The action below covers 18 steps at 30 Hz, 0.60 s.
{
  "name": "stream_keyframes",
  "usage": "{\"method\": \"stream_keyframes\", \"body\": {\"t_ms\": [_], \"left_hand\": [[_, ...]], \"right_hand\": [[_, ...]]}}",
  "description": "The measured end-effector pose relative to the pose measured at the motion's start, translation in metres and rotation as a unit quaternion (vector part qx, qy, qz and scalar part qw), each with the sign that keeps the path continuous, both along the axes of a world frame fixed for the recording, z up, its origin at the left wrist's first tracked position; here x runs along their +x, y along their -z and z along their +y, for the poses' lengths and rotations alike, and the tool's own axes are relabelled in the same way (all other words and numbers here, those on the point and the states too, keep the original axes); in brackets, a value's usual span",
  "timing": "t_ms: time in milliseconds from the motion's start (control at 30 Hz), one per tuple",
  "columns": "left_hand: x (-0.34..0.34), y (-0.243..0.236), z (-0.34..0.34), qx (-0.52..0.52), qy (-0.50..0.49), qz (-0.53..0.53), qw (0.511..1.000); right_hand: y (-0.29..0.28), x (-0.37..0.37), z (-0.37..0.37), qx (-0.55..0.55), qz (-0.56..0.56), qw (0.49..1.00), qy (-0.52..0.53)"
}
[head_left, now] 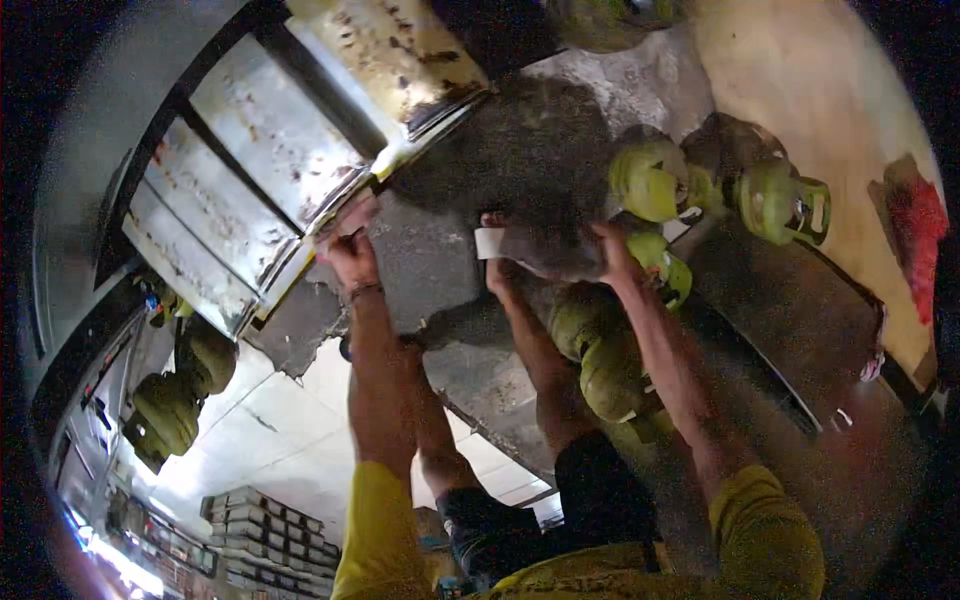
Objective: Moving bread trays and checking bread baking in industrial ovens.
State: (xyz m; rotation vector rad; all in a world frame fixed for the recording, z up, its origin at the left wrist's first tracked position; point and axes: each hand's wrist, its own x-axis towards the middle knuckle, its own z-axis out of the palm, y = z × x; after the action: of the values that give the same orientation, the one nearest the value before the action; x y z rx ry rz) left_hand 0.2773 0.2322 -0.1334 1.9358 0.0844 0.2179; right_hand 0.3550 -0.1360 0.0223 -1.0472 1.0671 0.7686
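Note:
My left hand (352,262), its fingers curled, is at the lower edge of rusty white metal panels (260,145), on or against a pinkish thing (355,212) that is hard to make out. My right hand (615,258) grips a dark grey, blurred item (550,250) above my sandalled foot (490,240), which has a white strap. Green gas cylinders (645,180) lie or stand just beyond and beside my right hand; more (610,375) are below it by my leg.
Cracked grey concrete (420,250) meets white floor tiles (290,420). More dull green cylinders (160,420) sit at left. Stacked trays or boxes (265,530) are at lower left. A tan board (800,80) with a red cloth (920,240) is at right.

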Motion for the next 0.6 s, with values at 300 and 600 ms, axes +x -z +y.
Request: {"method": "stream_keyframes", "body": {"t_ms": [300, 600], "left_hand": [[-0.098, 0.025, 0.074, -0.195, -0.245, 0.080, 0.946], [-0.143, 0.030, 0.091, -0.502, -0.278, 0.072, 0.816]], "right_hand": [[0.082, 0.044, 0.045, 0.282, -0.077, 0.956, -0.016], [0.141, 0.115, 0.086, 0.208, -0.187, 0.956, -0.083]]}}
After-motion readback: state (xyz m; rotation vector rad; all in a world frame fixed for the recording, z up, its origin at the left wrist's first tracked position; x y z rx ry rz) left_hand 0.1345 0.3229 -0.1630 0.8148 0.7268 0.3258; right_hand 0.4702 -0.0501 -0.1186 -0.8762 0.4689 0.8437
